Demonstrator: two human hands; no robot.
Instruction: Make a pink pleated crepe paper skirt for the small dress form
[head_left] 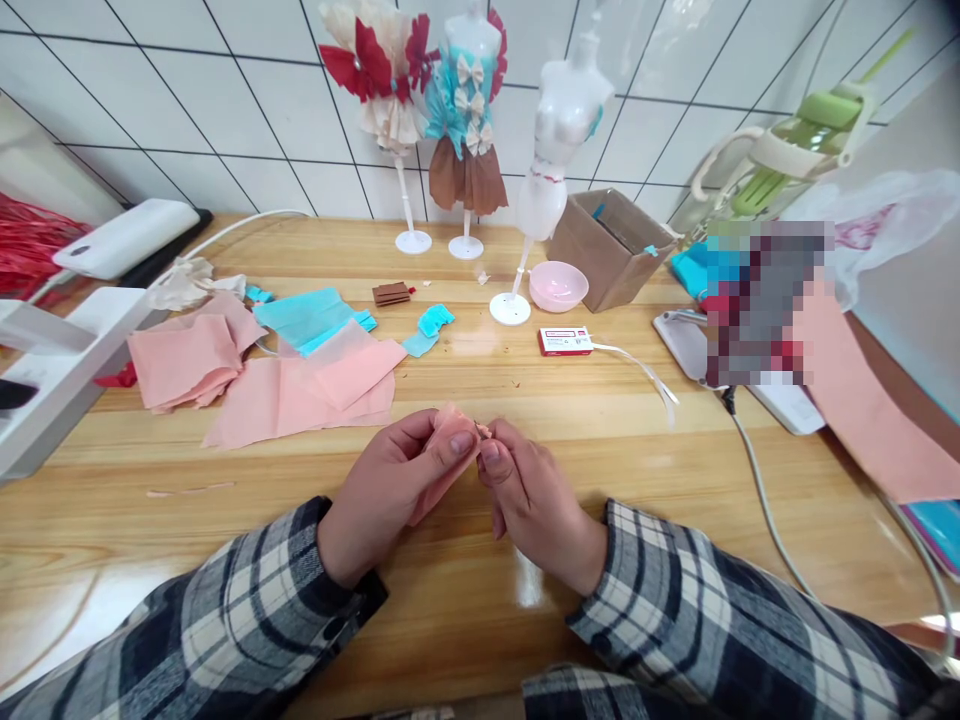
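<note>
A piece of pink crepe paper (433,490) is folded in my left hand (397,480), thumb pressed on top of it. My right hand (529,490) pinches the gathered tip of the same paper, right beside the left thumb. Something thin and dark shows at the pinched tip, too small to name. Both hands are just above the wooden table (480,620), fingers closed. Beyond the left hand lie pink paper sheets (322,385) and a folded pink stack (187,360).
Blue paper (307,315), a red-and-white box (565,341), a pink bowl (559,287) and a cardboard box (600,245) lie farther back. A bare white mannequin (555,150) and two dressed ones stand by the tiles. A power strip (67,380) is left; a cable (765,500) runs right.
</note>
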